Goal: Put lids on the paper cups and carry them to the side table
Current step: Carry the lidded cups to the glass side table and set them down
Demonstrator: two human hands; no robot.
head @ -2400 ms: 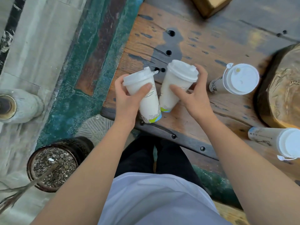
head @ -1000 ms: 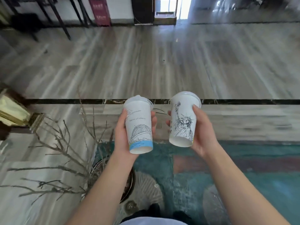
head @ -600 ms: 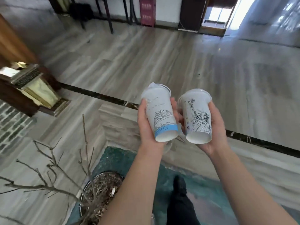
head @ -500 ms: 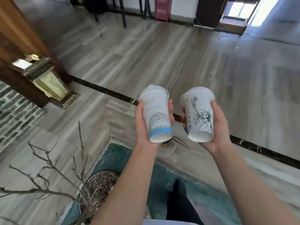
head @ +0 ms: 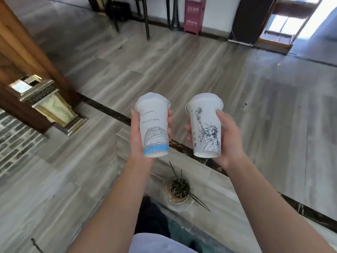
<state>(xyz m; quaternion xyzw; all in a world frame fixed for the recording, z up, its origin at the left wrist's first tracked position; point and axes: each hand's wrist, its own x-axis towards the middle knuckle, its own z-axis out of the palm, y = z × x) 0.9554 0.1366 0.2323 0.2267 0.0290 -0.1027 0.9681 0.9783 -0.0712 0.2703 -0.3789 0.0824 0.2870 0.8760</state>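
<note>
My left hand [head: 135, 137] grips a lidded white paper cup with a bridge drawing and a blue band at its base [head: 154, 128]. My right hand [head: 230, 139] grips a second lidded white cup with a Statue of Liberty drawing [head: 205, 126]. Both cups are held upright in front of me, side by side with a gap between them, above the floor. No table is in view.
A grey wood-look floor [head: 182, 66] stretches ahead, crossed by a dark strip. A small pot with twigs [head: 177, 189] stands on the floor below the cups. A gold bin [head: 49, 101] and wooden pillar are at left; a red box [head: 194, 14] and chair legs at the back wall.
I have turned away from the wooden table with both cups in my hands and moved across the floor. The large potted plant has left the view and the cups are now further apart.
</note>
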